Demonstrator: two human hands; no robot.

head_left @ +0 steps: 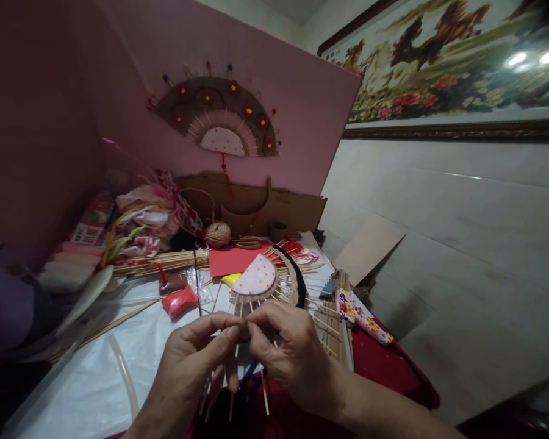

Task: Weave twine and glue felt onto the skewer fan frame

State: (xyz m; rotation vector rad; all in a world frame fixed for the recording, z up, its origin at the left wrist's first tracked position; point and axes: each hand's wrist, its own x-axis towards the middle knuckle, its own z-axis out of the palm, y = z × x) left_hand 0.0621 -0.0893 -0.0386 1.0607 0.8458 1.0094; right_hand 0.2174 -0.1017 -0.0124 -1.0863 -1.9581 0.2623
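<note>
My left hand (201, 347) and my right hand (288, 350) meet near the front edge of the table, thumbs and forefingers pinched together. Whatever sits between their fingertips is too small and hidden to name. Just beyond and partly under them lies a half-made fan (282, 283) of thin wooden sticks woven with twine. It has a white half-round piece (256, 274) with pink dots, and a black band (296, 274) runs along its curved edge. Several bare stick ends (265, 396) poke out below my hands. A thin dark strand (197, 283) rises left of the fan.
A ball of twine (218, 234), red paper (231, 260) and a red clay packet (179, 302) lie behind. At the right is a flower-patterned glue gun (366, 320). A finished fan (215, 119) hangs on the pink board (302, 103). Wooden sticks (165, 263) lie left.
</note>
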